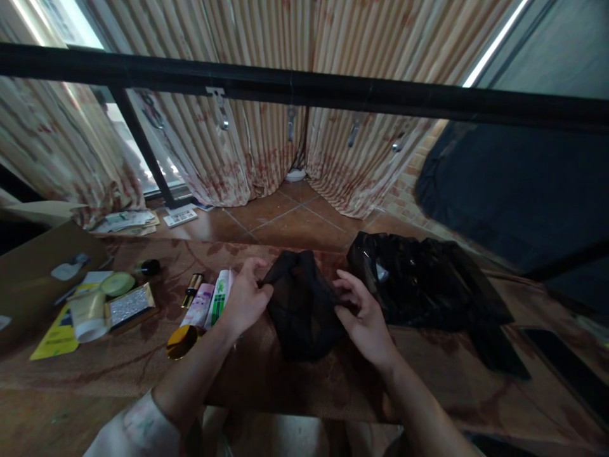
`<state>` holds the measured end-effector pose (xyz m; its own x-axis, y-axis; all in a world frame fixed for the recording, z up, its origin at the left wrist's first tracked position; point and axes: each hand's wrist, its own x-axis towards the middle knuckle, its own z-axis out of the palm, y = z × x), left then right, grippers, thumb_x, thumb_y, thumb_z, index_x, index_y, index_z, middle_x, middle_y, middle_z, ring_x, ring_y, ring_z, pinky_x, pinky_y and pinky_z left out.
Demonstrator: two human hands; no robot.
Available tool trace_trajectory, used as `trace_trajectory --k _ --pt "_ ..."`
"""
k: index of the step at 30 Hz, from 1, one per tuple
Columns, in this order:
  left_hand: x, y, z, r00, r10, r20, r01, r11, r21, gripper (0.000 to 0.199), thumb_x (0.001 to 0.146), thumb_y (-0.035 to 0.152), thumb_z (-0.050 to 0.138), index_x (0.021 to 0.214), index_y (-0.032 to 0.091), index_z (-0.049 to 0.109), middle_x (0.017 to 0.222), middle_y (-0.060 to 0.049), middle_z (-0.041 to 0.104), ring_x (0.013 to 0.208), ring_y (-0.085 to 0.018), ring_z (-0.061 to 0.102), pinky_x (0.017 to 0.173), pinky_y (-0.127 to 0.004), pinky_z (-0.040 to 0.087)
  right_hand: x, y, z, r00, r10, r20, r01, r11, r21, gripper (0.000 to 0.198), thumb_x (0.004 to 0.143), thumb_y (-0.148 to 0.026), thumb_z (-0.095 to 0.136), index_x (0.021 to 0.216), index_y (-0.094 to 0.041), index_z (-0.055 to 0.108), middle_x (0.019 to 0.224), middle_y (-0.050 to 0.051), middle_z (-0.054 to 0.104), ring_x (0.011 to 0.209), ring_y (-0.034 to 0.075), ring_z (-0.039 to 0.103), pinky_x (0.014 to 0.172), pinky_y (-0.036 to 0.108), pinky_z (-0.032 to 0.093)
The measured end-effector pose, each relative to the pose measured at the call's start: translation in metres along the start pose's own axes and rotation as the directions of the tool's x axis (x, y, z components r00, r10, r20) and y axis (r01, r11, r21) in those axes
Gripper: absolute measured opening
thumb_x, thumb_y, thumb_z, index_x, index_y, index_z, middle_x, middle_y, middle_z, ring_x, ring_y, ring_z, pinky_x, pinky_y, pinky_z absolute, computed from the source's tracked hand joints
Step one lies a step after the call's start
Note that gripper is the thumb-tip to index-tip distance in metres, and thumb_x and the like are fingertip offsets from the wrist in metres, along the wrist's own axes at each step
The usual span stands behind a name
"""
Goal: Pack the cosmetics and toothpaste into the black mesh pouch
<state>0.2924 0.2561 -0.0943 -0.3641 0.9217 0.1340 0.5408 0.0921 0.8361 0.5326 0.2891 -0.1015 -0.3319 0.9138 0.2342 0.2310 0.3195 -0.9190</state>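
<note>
A black sheer fabric bag point(304, 311) is held up over the table's front part, its upper edge spread between my two hands. My left hand point(247, 295) pinches its upper left edge between thumb and fingers. At the bag's right edge, my right hand point(361, 317) has the fabric between thumb and curled fingers. What is inside the bag cannot be seen. Just left of my left hand lie a white and green tube point(219, 295), a pink and purple tube point(200, 304), a gold-and-black lipstick-like tube point(192, 290) and a round amber-gold item point(182, 341).
A shiny black plastic bag point(419, 279) lies right of my right hand, with a dark phone point(566, 362) beyond. Leftward are a glittery box point(132, 308), a cream tube point(89, 315), a yellow packet point(57, 336) and a cardboard box point(52, 260). A black bar point(304, 86) crosses ahead.
</note>
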Motion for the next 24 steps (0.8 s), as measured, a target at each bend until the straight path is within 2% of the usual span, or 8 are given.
trace_trajectory --k 2,5,9,12,15,17,21,24 --pt "-0.003 0.003 0.002 0.998 0.052 -0.047 -0.053 0.998 -0.017 0.036 0.067 0.009 0.050 0.101 0.020 0.049 0.083 0.002 0.060 0.056 -0.011 0.051 0.055 -0.025 0.041 -0.001 -0.007 0.000 0.998 -0.059 0.014 0.059 0.998 -0.008 0.057 0.076 -0.012 0.053 0.130 -0.027 0.047 0.121 0.005 0.054 0.092 0.015 0.056 0.081 0.031 0.048" --pt "-0.007 0.010 0.002 0.976 0.207 -0.069 -0.207 0.978 0.011 0.020 0.069 0.008 0.048 0.084 0.020 0.054 0.111 -0.003 0.058 0.087 -0.015 0.058 0.079 -0.030 0.046 0.000 -0.015 0.000 0.984 -0.167 0.067 0.167 0.986 -0.003 0.047 0.078 -0.011 0.051 0.123 -0.027 0.055 0.129 0.005 0.048 0.112 0.018 0.051 0.095 0.034 0.044" --pt "-0.006 0.015 -0.005 0.951 0.286 0.121 -0.293 0.955 0.052 0.024 0.070 0.005 0.045 0.077 0.019 0.063 0.123 -0.004 0.052 0.122 -0.022 0.046 0.105 -0.040 0.033 0.003 -0.013 -0.002 0.973 -0.161 0.166 0.172 0.984 -0.051 0.036 0.080 -0.011 0.047 0.106 -0.026 0.066 0.129 0.003 0.048 0.121 0.019 0.047 0.102 0.036 0.038" --pt "-0.004 0.012 -0.013 0.916 0.237 0.325 -0.249 0.968 -0.002 0.042 0.068 0.006 0.047 0.101 0.022 0.066 0.124 -0.004 0.053 0.116 -0.020 0.051 0.098 -0.035 0.041 0.003 -0.007 -0.003 0.980 -0.011 0.197 0.032 0.994 -0.104 0.037 0.080 -0.017 0.049 0.114 -0.023 0.061 0.113 0.004 0.061 0.104 0.020 0.058 0.087 0.034 0.048" --pt "-0.001 0.007 -0.022 0.861 0.212 0.462 -0.226 0.974 -0.026 0.059 0.065 0.008 0.052 0.121 0.024 0.058 0.123 -0.004 0.057 0.105 -0.019 0.059 0.090 -0.032 0.048 0.003 -0.004 -0.003 0.982 0.109 0.156 -0.086 0.985 -0.151 0.036 0.080 -0.026 0.053 0.115 -0.021 0.061 0.098 0.004 0.068 0.085 0.020 0.063 0.069 0.030 0.050" --pt "0.002 0.002 -0.028 0.856 0.210 0.473 -0.223 0.974 -0.030 0.063 0.063 0.007 0.052 0.124 0.024 0.057 0.117 -0.003 0.062 0.101 -0.019 0.060 0.089 -0.032 0.048 0.002 -0.003 -0.001 0.993 0.113 0.045 -0.101 0.973 -0.207 0.029 0.080 -0.031 0.055 0.105 -0.020 0.066 0.090 0.003 0.070 0.074 0.018 0.063 0.064 0.028 0.048" --pt "0.010 -0.007 -0.040 0.903 0.187 0.388 -0.186 0.982 -0.040 0.061 0.060 0.006 0.047 0.118 0.020 0.061 0.107 -0.001 0.068 0.095 -0.019 0.062 0.087 -0.032 0.049 -0.001 -0.002 0.003 0.976 0.085 -0.199 -0.141 0.948 -0.286 0.019 0.077 -0.031 0.057 0.084 -0.020 0.070 0.077 0.001 0.070 0.060 0.015 0.059 0.059 0.027 0.045" --pt "0.013 -0.010 -0.044 0.923 0.182 0.340 -0.193 0.981 -0.001 0.056 0.060 0.005 0.045 0.110 0.019 0.066 0.102 0.000 0.070 0.096 -0.019 0.062 0.087 -0.031 0.048 -0.002 -0.003 0.005 0.977 0.045 -0.208 -0.112 0.940 -0.323 0.017 0.077 -0.027 0.057 0.083 -0.020 0.071 0.075 0.001 0.069 0.060 0.015 0.060 0.061 0.027 0.046"
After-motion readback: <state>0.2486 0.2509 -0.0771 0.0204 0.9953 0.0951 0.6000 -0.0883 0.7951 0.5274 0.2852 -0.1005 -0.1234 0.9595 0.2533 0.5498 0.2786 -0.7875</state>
